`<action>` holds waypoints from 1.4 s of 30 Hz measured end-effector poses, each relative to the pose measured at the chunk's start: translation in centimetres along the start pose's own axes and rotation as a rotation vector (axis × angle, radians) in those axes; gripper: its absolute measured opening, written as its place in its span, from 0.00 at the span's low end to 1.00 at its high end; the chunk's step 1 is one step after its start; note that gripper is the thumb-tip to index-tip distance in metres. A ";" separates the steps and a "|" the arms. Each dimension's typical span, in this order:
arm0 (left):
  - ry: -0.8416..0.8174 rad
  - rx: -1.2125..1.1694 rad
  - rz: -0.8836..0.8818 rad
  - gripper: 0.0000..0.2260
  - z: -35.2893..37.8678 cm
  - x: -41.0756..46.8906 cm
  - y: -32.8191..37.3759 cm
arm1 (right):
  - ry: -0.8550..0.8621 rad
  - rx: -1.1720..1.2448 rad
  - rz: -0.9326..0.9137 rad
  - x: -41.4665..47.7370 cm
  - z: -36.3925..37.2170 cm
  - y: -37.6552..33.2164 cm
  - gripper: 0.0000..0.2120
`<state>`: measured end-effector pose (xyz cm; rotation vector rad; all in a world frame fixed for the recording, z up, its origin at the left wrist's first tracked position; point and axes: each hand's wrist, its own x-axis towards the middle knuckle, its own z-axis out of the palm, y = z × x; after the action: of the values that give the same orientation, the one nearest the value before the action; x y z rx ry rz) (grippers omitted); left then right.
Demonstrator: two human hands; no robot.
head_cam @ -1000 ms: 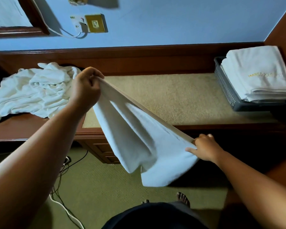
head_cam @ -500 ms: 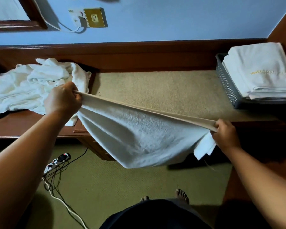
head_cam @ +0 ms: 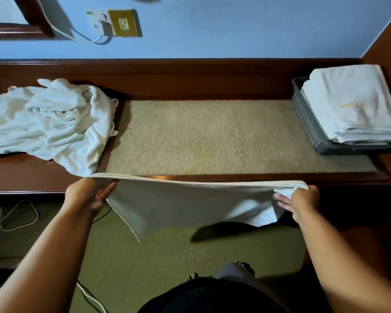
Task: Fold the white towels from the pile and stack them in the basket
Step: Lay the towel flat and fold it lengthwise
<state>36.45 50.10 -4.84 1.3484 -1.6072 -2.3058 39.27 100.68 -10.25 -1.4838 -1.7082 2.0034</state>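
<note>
A white towel [head_cam: 190, 204] is stretched level between my hands, just in front of the desk's front edge, its lower part hanging toward the floor. My left hand [head_cam: 90, 195] grips its left end and my right hand [head_cam: 299, 201] grips its bunched right end. A crumpled pile of white towels [head_cam: 48, 123] lies on the left of the desk. At the far right stands a dark grey perforated basket [head_cam: 307, 123] holding a stack of folded white towels [head_cam: 352, 105] with gold lettering on top.
A beige mat [head_cam: 208, 136] covers the middle of the wooden desk [head_cam: 20, 177]. A blue wall with a socket plate [head_cam: 122, 23] rises behind. White cables [head_cam: 16, 220] lie on the green carpet at the left. My bare feet [head_cam: 237, 269] show below.
Both hands have dropped and spread apart. The towel, slanted from upper left to lower right a second ago, is now pulled level at the desk's front edge.
</note>
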 end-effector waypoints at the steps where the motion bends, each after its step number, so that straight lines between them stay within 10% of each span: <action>1: -0.010 -0.133 0.008 0.18 0.4 0.0 -0.1 | -0.005 0.121 0.049 -0.3 0.2 -0.7 0.15; 13: 0.119 -0.365 0.353 0.15 17.5 10.9 9.6 | -0.064 0.292 -0.155 6.3 11.3 -18.6 0.22; 21: 0.439 0.442 0.555 0.04 31.1 18.5 14.2 | 0.024 -0.001 -0.241 18.9 21.2 -25.2 0.17; 25: 0.187 0.794 0.744 0.13 35.3 20.8 10.9 | 0.020 -0.680 -0.497 23.7 24.2 -23.5 0.35; 28: -0.125 1.156 0.685 0.32 34.9 22.2 5.0 | -0.213 -1.159 -0.485 25.6 24.8 -18.4 0.50; 32: -0.358 1.361 0.554 0.30 30.5 20.0 -5.0 | -0.413 -1.518 -0.533 25.1 25.2 -12.2 0.44; 42: 0.252 1.322 0.023 0.37 14.7 15.1 -10.7 | -1.031 -1.741 -0.820 13.4 29.0 -1.2 0.34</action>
<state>21.99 59.18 -21.24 1.5266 -3.0776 -0.7592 11.09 89.56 -20.48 0.8009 -3.7219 0.3702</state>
